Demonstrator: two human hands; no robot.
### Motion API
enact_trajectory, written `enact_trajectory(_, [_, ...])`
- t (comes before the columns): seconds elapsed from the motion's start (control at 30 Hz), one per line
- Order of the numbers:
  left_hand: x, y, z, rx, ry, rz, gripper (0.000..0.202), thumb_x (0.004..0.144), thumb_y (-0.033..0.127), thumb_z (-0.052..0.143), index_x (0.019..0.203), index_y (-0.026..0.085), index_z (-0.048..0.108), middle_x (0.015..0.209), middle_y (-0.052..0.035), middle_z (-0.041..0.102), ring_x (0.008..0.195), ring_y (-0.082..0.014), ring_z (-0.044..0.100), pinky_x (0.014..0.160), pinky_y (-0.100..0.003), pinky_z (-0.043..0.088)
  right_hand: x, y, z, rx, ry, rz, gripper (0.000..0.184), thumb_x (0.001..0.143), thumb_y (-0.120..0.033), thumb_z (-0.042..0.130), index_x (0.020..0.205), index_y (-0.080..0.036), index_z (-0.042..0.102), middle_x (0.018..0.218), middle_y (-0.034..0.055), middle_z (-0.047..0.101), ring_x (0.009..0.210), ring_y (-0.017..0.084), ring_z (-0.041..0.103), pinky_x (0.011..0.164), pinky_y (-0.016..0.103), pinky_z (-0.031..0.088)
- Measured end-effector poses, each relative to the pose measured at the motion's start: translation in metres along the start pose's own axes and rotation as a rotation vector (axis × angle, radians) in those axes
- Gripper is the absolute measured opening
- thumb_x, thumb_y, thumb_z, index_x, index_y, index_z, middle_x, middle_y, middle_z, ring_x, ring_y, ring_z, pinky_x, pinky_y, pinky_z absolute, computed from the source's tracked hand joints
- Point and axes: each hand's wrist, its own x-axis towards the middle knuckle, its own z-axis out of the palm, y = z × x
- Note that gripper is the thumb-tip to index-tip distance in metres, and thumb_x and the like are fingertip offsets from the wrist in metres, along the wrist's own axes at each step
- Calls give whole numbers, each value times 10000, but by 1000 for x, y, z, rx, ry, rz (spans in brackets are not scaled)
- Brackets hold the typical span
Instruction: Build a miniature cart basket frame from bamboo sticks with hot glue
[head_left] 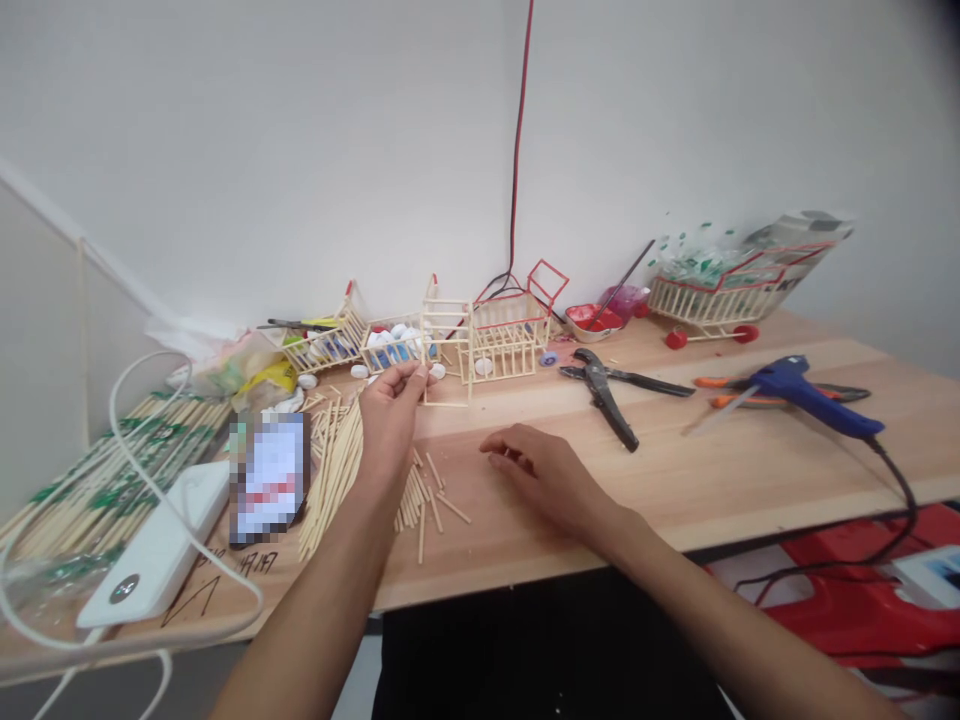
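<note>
Black cloth [547,640] covers my lap at bottom centre, right up against the near edge of the wooden table [487,545]. Lower left: white power bank [154,550], its white cable [113,405] looping close to my left forearm; an arm swing could snag it and drag the power bank. Pixelated phone-like item [270,475] just beside it. Right hand [536,470], centre, half-curled, nothing visible in it; can't tell if it touches the tabletop. Left hand [394,410], left of centre, thumb and fingertips pinching the near-left part of a small stick frame [448,404], which stands out toward frame centre. Main risk: squeezing too hard or twisting could pop a joint or snap a stick, they look thin; a one-sided pinch could also let it swivel. Loose long sticks [334,470] and short pieces [422,535] lie under and beside my left wrist; a careless forearm could scatter them. Right side: blue glue gun [814,395] lying over orange-handled pliers [731,400]; a tug on its cord could pull it off, and its tip may be hot, can't tell. Farther, the red-rimmed cart [510,340] sits right behind the frame; pushing forward could knock both. White wall [337,150] closes the upper part.
</note>
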Motion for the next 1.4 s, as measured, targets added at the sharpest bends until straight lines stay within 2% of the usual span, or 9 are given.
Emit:
enact_trajectory(0.13, [0, 3, 0, -29, 38, 11, 216, 699, 308, 743, 840, 146, 718, 744, -14, 681, 695, -98, 591, 724, -219, 441, 7, -15, 6, -115, -150, -174, 289, 929, -165, 459, 1150, -234, 634, 1100, 57, 626, 991, 176, 585, 847, 303, 431])
enact_trajectory(0.23, [0, 6, 1, -60, 57, 9, 222, 692, 304, 748, 841, 143, 717, 730, -11, 674, 684, -96, 588, 706, -216, 442, 19, -24, 14, -267, -267, -284, 341, 933, -140, 453, 1208, -269, 608, 1100, 65, 605, 994, 195, 574, 792, 296, 434])
enact_trajectory(0.4, [0, 6, 0, -58, 47, 25, 194, 701, 299, 739, 820, 148, 712, 715, -2, 657, 669, -87, 573, 705, -212, 438, 39, -28, 28, -495, -363, -428, 207, 933, -154, 484, 1060, -185, 644, 983, 84, 607, 877, 188, 549, 721, 284, 398])
enact_trajectory(0.5, [1, 6, 0, -55, 40, 27, 183, 706, 290, 730, 821, 149, 713, 718, -5, 659, 671, -92, 571, 702, -216, 437, 44, -24, 29, -539, -334, -418, 127, 932, -180, 503, 968, -162, 624, 924, 71, 597, 816, 172, 528, 675, 273, 370])
enact_trajectory(0.73, [0, 3, 1, -43, 17, -18, 191, 681, 298, 741, 802, 153, 712, 727, -12, 674, 684, -102, 586, 718, -229, 440, 39, -12, 8, -532, -290, -209, 108, 912, -142, 494, 852, -150, 583, 940, 72, 596, 835, 165, 526, 667, 266, 346])
enact_trajectory(0.87, [-1, 0, 3, 1, 1, -61, 215, 667, 319, 750, 785, 144, 710, 706, -11, 670, 662, -99, 579, 686, -224, 432, 30, 6, -8, -333, -204, -137, 104, 868, -114, 493, 813, -174, 558, 862, 33, 600, 788, 146, 524, 682, 259, 366])
enact_trajectory(1.0, [-3, -4, 4, 52, -38, -139, 253, 657, 331, 756, 796, 126, 702, 676, -10, 657, 600, -88, 551, 620, -215, 418, 25, 20, -22, -138, 48, -74, 83, 885, -215, 502, 851, -194, 575, 791, 22, 612, 709, 145, 528, 646, 265, 388])
enact_trajectory(1.1, [-6, -8, 6, 75, -91, -192, 281, 635, 350, 771, 785, 126, 692, 669, -10, 654, 577, -89, 548, 598, -217, 424, 25, 22, -28, -94, 217, -118, 137, 899, -277, 501, 929, -197, 607, 830, 45, 628, 704, 154, 537, 643, 280, 402])
enact_trajectory(1.4, [-9, -9, 6, 133, -182, -260, 303, 598, 375, 771, 732, 120, 680, 637, -23, 642, 568, -112, 567, 527, -224, 467, 25, 25, -26, 12, 335, -52, 107, 893, -262, 520, 903, -190, 599, 848, 27, 635, 691, 134, 529, 635, 253, 392])
